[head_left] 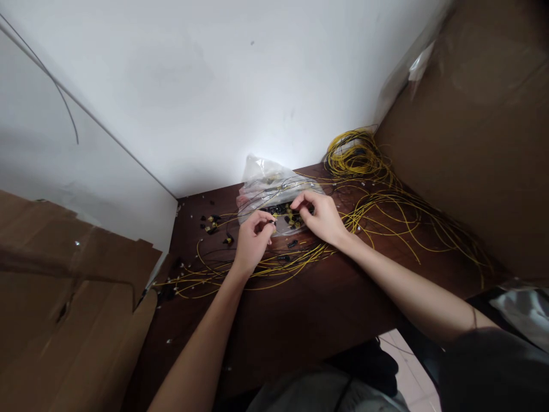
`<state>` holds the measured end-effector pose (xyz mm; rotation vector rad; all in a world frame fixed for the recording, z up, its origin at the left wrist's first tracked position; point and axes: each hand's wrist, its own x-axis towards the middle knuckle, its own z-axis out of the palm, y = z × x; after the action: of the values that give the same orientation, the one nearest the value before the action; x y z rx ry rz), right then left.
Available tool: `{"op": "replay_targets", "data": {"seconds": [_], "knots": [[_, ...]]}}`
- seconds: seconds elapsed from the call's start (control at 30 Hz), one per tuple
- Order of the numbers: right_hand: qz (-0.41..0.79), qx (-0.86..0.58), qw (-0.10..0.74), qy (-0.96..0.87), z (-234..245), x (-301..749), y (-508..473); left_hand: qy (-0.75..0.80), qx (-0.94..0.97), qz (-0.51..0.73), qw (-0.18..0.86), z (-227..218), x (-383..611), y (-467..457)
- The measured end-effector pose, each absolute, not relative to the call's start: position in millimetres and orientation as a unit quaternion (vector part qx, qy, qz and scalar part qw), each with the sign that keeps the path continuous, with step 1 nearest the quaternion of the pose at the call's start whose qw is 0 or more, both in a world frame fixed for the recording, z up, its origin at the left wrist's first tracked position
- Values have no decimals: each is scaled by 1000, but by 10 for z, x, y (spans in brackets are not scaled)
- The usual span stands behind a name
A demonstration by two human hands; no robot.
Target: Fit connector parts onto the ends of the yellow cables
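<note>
My left hand (252,240) hovers over the dark wooden table (309,309), its fingers pinched on a small black connector at the fingertips. My right hand (319,217) rests just to the right, fingers curled at the mouth of a clear plastic bag (268,180) that holds several small black and yellow parts. Thin yellow cables (274,266) run beneath both hands. What the right fingers hold is too small to make out.
A coil of yellow cable (355,154) lies at the back right, strands spreading across the table. Loose black parts (212,224) sit left of the hands. Cardboard (68,303) stands at the left, a large brown box (480,126) at the right. A white wall is behind.
</note>
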<state>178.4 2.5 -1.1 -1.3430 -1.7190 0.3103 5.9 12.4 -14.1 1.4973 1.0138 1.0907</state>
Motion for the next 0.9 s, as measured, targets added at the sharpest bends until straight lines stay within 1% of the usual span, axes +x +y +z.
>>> {"op": "replay_targets", "data": {"seconds": [0.17, 0.4, 0.6, 0.9], "knots": [[125, -533, 409, -731, -61, 1779, 45, 420, 623, 445, 487, -153, 56, 126], [84, -552, 317, -767, -119, 1775, 44, 434, 614, 445, 486, -147, 55, 125], [74, -556, 299, -772, -111, 1783, 44, 434, 608, 452, 487, -171, 56, 132], [99, -560, 281, -773, -120, 1804, 66, 437, 608, 444, 492, -134, 69, 114]]}}
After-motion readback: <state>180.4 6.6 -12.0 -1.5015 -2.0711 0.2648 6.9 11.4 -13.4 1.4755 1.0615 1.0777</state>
